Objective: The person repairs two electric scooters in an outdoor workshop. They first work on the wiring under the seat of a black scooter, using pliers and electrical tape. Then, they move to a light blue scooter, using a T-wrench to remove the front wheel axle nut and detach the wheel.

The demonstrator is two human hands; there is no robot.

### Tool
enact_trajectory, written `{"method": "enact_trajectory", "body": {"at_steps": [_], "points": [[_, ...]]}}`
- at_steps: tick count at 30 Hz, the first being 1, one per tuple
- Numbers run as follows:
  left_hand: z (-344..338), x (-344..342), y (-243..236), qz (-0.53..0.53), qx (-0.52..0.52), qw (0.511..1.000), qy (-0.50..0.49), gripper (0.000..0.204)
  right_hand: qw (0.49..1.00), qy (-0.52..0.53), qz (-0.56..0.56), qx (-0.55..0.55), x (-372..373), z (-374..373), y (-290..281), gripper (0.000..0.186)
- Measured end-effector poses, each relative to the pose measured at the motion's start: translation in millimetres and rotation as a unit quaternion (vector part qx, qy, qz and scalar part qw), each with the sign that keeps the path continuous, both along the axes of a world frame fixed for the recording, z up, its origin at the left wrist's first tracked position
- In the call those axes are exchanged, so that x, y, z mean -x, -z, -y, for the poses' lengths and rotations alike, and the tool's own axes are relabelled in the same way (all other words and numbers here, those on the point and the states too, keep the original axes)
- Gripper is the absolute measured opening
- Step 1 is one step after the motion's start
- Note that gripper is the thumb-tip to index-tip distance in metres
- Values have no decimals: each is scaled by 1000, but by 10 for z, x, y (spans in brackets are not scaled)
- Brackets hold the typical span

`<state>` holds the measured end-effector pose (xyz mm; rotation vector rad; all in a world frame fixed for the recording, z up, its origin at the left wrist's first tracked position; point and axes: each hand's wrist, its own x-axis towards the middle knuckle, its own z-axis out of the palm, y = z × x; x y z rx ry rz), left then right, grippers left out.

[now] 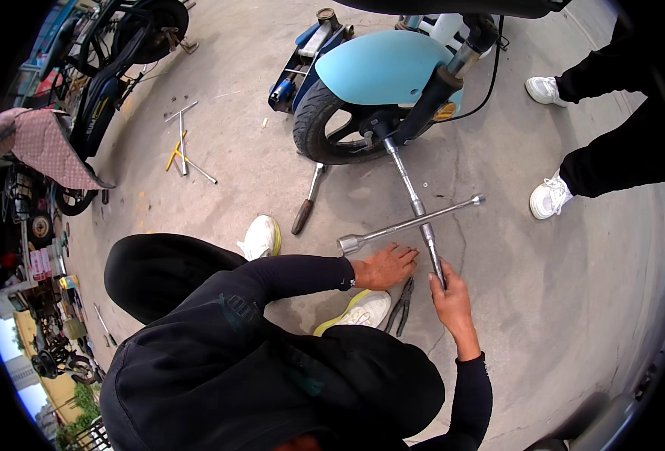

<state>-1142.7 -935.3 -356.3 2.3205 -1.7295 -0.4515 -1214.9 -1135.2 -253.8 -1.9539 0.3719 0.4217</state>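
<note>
My right hand (450, 299) is wrapped around the near end of a chrome four-way lug wrench (409, 182). The wrench's far end meets the hub of the scooter's front wheel (314, 124), under a light blue fender (381, 68). Its crossbar slants over the ground, with a wide socket at the left end. Beside the near arm of the wrench, my left hand (385, 267) is open, fingers stretched out toward it and holding nothing. Dark-handled pliers (400, 308) lie on the concrete between my hands and my shoe (366, 308).
A ratchet with a dark handle (308, 203) lies near the tyre. T-handle wrenches (182, 150), one yellow, rest farther left. A blue floor jack (302, 68) stands beside the wheel. Another person's white shoes (550, 197) are at right. Parked scooters (96, 98) line the left.
</note>
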Motion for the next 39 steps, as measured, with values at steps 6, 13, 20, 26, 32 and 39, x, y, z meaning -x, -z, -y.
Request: {"method": "enact_trajectory", "body": {"at_steps": [6, 13, 20, 26, 32, 39], "points": [[-1095, 9, -136, 23, -22, 976, 213, 14, 998, 37, 41, 42, -65, -61, -52, 44], [-31, 696, -172, -22, 112, 988, 107, 20, 837, 137, -224, -479, -84, 153, -72, 40], [540, 879, -108, -151, -238, 952, -115, 42, 997, 57, 47, 29, 186, -107, -73, 35], [445, 1108, 132, -124, -224, 932, -256, 50, 957, 127, -49, -256, -14, -53, -46, 36], [662, 1264, 181, -311, -16, 912, -268, 25, 955, 83, -109, -264, 84, -144, 49, 36], [437, 1170, -179, -267, 80, 959, -41, 29, 997, 76, -2, 0, 63, -40, 39, 42]]}}
